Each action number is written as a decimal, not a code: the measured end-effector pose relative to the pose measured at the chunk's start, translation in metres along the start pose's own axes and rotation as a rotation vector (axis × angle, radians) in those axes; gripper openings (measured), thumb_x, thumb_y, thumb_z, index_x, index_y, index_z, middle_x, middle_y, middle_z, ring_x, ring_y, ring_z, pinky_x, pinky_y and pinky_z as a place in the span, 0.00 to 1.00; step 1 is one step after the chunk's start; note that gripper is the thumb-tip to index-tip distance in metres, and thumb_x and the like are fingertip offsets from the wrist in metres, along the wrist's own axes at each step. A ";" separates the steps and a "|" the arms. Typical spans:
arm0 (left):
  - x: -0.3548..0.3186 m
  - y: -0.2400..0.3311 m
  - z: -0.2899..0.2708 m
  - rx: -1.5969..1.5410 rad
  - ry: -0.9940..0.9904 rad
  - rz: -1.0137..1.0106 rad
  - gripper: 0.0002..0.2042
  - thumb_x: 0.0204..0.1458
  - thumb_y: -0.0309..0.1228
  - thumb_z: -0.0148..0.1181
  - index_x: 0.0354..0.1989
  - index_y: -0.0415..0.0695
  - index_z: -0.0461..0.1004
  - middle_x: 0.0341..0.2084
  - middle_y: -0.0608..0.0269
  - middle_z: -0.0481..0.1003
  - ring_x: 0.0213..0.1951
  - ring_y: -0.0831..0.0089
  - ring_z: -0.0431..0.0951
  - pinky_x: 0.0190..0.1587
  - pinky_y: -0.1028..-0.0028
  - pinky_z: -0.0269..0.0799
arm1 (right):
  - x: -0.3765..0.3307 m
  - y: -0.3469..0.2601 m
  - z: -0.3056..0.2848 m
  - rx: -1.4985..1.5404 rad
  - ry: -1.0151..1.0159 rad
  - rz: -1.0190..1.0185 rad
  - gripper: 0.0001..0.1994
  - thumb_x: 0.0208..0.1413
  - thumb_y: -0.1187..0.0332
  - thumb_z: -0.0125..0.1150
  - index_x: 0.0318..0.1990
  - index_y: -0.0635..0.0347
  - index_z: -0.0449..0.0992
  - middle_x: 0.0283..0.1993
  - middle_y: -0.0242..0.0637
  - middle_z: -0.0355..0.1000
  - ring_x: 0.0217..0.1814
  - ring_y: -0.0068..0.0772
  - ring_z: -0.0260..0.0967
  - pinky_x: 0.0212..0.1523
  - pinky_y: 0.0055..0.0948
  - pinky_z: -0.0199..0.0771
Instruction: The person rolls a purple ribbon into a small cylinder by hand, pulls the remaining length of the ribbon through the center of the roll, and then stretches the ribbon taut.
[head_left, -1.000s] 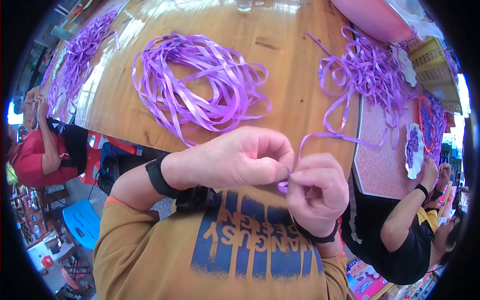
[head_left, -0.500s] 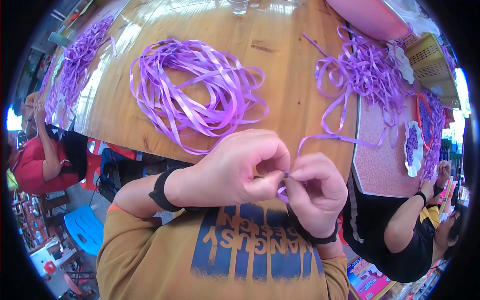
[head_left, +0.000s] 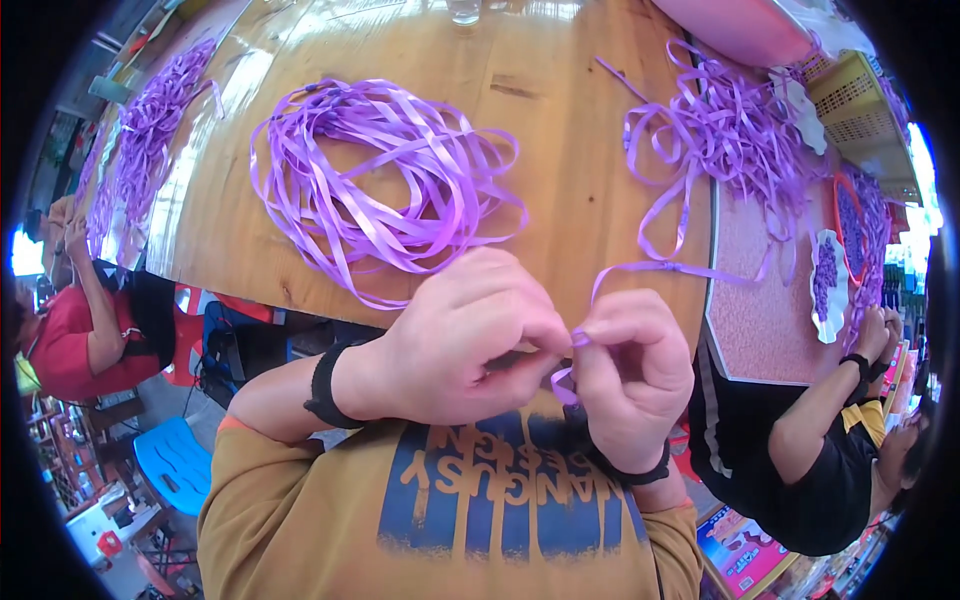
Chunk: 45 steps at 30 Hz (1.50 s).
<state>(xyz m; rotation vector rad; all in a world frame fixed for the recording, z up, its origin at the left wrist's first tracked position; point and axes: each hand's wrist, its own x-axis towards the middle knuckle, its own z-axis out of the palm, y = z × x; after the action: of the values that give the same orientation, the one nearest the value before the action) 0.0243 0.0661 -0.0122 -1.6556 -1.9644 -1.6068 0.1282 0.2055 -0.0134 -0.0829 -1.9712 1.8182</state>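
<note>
step: apparently working purple ribbon (head_left: 580, 339); left hand (head_left: 478, 338), right hand (head_left: 638, 378): both pinched closed on it; next: likely needs steady fingertip control

A small handcraft workshop, by the look of it: purple ribbon (head_left: 390, 235) lies heaped on a wooden bench (head_left: 570, 200) and a pink-topped bench (head_left: 760, 335), where a person in red (head_left: 70, 345) and a person in black (head_left: 800, 480) also work. The blue plastic stool (head_left: 172, 465) and crowded shelves (head_left: 58, 440) could equally suit a shop.
</note>
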 end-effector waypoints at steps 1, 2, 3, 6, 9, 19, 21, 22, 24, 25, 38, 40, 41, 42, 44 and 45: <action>0.000 0.002 -0.003 -0.215 -0.077 -0.157 0.10 0.36 0.17 0.60 0.28 0.41 0.70 0.22 0.63 0.70 0.25 0.67 0.69 0.32 0.69 0.66 | 0.000 -0.001 -0.001 -0.023 0.001 -0.022 0.11 0.42 0.87 0.56 0.32 0.62 0.71 0.32 0.35 0.67 0.29 0.18 0.63 0.24 0.14 0.59; -0.001 0.003 -0.006 -0.429 -0.153 -0.315 0.09 0.39 0.17 0.59 0.29 0.40 0.70 0.24 0.62 0.70 0.26 0.67 0.70 0.34 0.69 0.67 | 0.000 -0.001 -0.001 -0.046 0.001 -0.044 0.11 0.41 0.87 0.56 0.32 0.62 0.70 0.32 0.36 0.67 0.29 0.19 0.63 0.24 0.15 0.59; -0.001 0.003 -0.008 -0.429 -0.152 -0.316 0.09 0.39 0.17 0.59 0.29 0.40 0.70 0.24 0.62 0.70 0.26 0.67 0.70 0.34 0.69 0.67 | 0.000 -0.002 -0.002 -0.045 0.000 -0.043 0.11 0.41 0.87 0.56 0.32 0.62 0.70 0.32 0.36 0.67 0.29 0.19 0.63 0.24 0.15 0.59; 0.002 0.004 -0.011 -0.601 -0.065 -0.544 0.07 0.42 0.17 0.57 0.32 0.39 0.72 0.25 0.61 0.71 0.29 0.71 0.71 0.35 0.72 0.67 | -0.001 -0.003 -0.003 -0.049 -0.040 -0.073 0.12 0.41 0.87 0.57 0.32 0.61 0.71 0.32 0.36 0.67 0.29 0.20 0.63 0.24 0.15 0.60; 0.008 0.004 -0.011 -0.345 -0.130 -0.343 0.07 0.41 0.17 0.58 0.31 0.39 0.72 0.24 0.62 0.72 0.28 0.71 0.71 0.32 0.74 0.66 | -0.002 -0.003 -0.004 -0.063 -0.045 -0.073 0.12 0.40 0.87 0.58 0.33 0.61 0.71 0.32 0.36 0.68 0.28 0.20 0.63 0.23 0.15 0.60; 0.005 0.004 -0.004 -0.252 -0.122 -0.262 0.09 0.37 0.17 0.62 0.29 0.41 0.74 0.23 0.65 0.72 0.25 0.70 0.71 0.29 0.74 0.64 | -0.006 0.002 -0.007 -0.083 -0.054 -0.115 0.14 0.39 0.86 0.60 0.33 0.59 0.71 0.32 0.36 0.69 0.26 0.19 0.63 0.22 0.16 0.60; 0.005 0.003 -0.003 -0.205 -0.120 -0.219 0.10 0.36 0.17 0.62 0.29 0.42 0.74 0.22 0.65 0.72 0.24 0.70 0.71 0.29 0.74 0.65 | -0.005 0.003 -0.007 -0.096 -0.060 -0.122 0.14 0.38 0.86 0.60 0.33 0.59 0.71 0.32 0.36 0.69 0.26 0.19 0.63 0.22 0.16 0.60; 0.005 0.003 -0.003 -0.206 -0.120 -0.220 0.10 0.36 0.17 0.62 0.29 0.42 0.74 0.22 0.65 0.72 0.24 0.70 0.71 0.29 0.74 0.65 | -0.005 0.004 -0.007 -0.086 -0.051 -0.132 0.14 0.38 0.86 0.60 0.33 0.59 0.71 0.32 0.36 0.69 0.26 0.19 0.63 0.22 0.16 0.60; 0.004 0.004 -0.002 -0.186 -0.103 -0.211 0.11 0.34 0.16 0.63 0.28 0.43 0.75 0.21 0.66 0.73 0.24 0.70 0.72 0.30 0.73 0.66 | -0.006 0.004 -0.006 -0.076 -0.042 -0.141 0.14 0.38 0.86 0.60 0.33 0.59 0.71 0.32 0.36 0.69 0.26 0.19 0.63 0.22 0.16 0.60; 0.004 0.004 -0.002 -0.186 -0.102 -0.212 0.11 0.34 0.16 0.63 0.28 0.43 0.75 0.21 0.66 0.73 0.24 0.70 0.72 0.30 0.73 0.66 | -0.006 0.003 -0.006 -0.078 -0.049 -0.131 0.14 0.38 0.86 0.60 0.33 0.59 0.71 0.32 0.36 0.69 0.26 0.19 0.63 0.22 0.16 0.60; 0.004 0.001 0.001 -0.006 -0.034 -0.130 0.10 0.29 0.15 0.58 0.21 0.43 0.71 0.15 0.67 0.68 0.19 0.69 0.68 0.35 0.68 0.69 | -0.006 -0.004 0.002 -0.081 0.025 0.139 0.09 0.41 0.82 0.64 0.30 0.62 0.72 0.27 0.36 0.70 0.24 0.20 0.65 0.22 0.18 0.62; 0.003 0.000 0.000 -0.007 0.009 -0.126 0.10 0.28 0.15 0.56 0.21 0.42 0.70 0.14 0.67 0.67 0.18 0.68 0.67 0.35 0.67 0.69 | -0.005 -0.007 -0.004 -0.185 -0.055 0.127 0.08 0.41 0.81 0.64 0.30 0.62 0.73 0.26 0.35 0.70 0.24 0.20 0.66 0.23 0.17 0.63; 0.003 0.000 -0.002 -0.006 0.003 -0.133 0.10 0.28 0.15 0.55 0.21 0.42 0.70 0.14 0.66 0.66 0.18 0.68 0.67 0.35 0.67 0.69 | -0.004 -0.008 -0.006 -0.288 -0.136 0.113 0.08 0.42 0.80 0.65 0.30 0.62 0.73 0.25 0.35 0.70 0.23 0.20 0.66 0.23 0.17 0.63; 0.002 0.000 -0.003 -0.004 -0.005 -0.140 0.09 0.27 0.15 0.55 0.21 0.41 0.70 0.13 0.66 0.65 0.18 0.67 0.66 0.35 0.66 0.69 | -0.004 -0.009 -0.005 -0.288 -0.136 0.115 0.08 0.42 0.80 0.65 0.30 0.62 0.73 0.25 0.35 0.70 0.23 0.20 0.66 0.23 0.17 0.63; 0.000 -0.001 -0.003 0.004 0.002 -0.132 0.09 0.27 0.15 0.54 0.20 0.41 0.70 0.13 0.66 0.65 0.18 0.67 0.67 0.35 0.66 0.69 | -0.004 -0.009 -0.001 -0.226 -0.123 0.095 0.06 0.43 0.79 0.65 0.30 0.62 0.75 0.24 0.34 0.70 0.21 0.21 0.66 0.22 0.15 0.63; -0.001 -0.001 -0.003 0.012 0.009 -0.122 0.09 0.27 0.15 0.54 0.20 0.41 0.69 0.14 0.66 0.66 0.18 0.68 0.67 0.35 0.66 0.69 | -0.003 -0.010 -0.001 -0.227 -0.125 0.097 0.06 0.43 0.79 0.65 0.30 0.62 0.75 0.24 0.34 0.70 0.21 0.21 0.66 0.22 0.15 0.63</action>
<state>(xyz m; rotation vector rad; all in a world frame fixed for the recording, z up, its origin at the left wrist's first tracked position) 0.0225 0.0630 -0.0124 -1.5482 -2.1043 -1.6357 0.1342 0.2042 -0.0052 -0.1407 -2.2930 1.6864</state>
